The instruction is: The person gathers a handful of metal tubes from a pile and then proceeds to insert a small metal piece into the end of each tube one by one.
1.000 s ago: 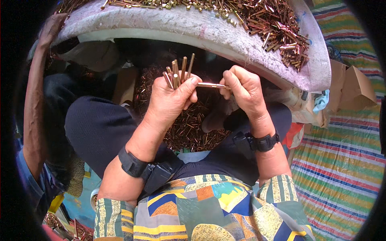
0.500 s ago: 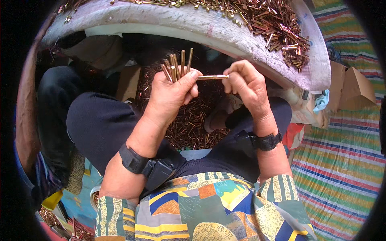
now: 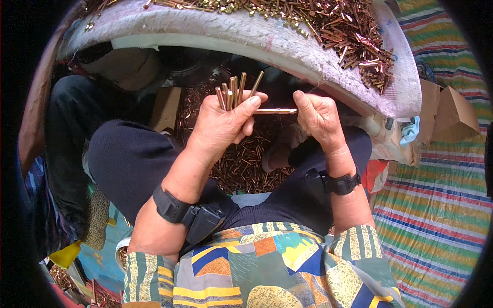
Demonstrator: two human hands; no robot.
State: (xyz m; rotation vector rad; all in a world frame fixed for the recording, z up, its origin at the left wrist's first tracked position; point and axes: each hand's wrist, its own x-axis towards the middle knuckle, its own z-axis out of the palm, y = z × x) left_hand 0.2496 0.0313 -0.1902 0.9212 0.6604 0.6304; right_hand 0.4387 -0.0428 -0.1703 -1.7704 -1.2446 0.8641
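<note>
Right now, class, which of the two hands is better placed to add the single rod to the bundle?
The right hand: it pinches the lone rod by one end, its other end touching the left hand. The left hand is full, clasping the upright bundle of rods, so it probably can only receive.

2 hands (image 3: 226, 126); approx 6 rods (image 3: 233, 92) bunched; 1 rod (image 3: 275, 111) crosswise; 2 wristbands (image 3: 169, 204).

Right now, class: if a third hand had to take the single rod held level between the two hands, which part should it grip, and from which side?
Grip the rod at its bare middle, from above. It lies level, its ends pinched by the left hand and right hand, so probably only the middle is free.
</note>
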